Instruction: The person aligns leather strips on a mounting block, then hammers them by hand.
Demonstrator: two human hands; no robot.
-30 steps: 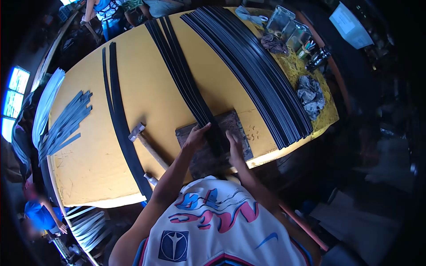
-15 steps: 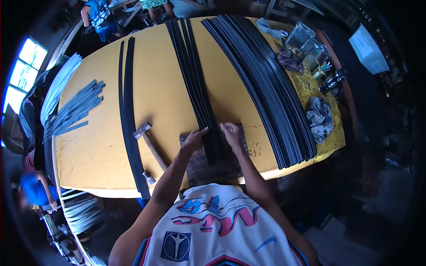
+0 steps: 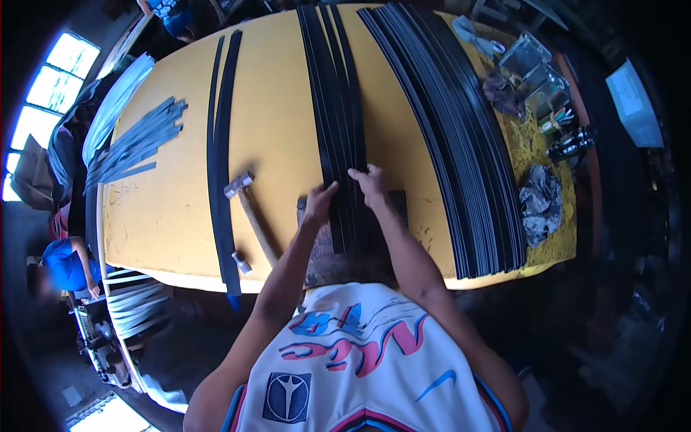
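1. The white jersey [image 3: 360,360] carries pink and blue lettering, seen upside down and unreadable, plus a dark square emblem and a blue swoosh.
2. The left hand [image 3: 319,204] and right hand [image 3: 371,183] rest close together, fingers spread flat on the middle bundle of black strips [image 3: 338,122], pressing rather than gripping.
3. The bundle's near end lies over a dark block [image 3: 353,237] near the yellow table [image 3: 273,108] edge.
4. A hammer [image 3: 248,205] lies just left of the block; bare tabletop stays open between it and the bundle.
5. A wider stack of strips [image 3: 453,144] lies to the right, well apart.
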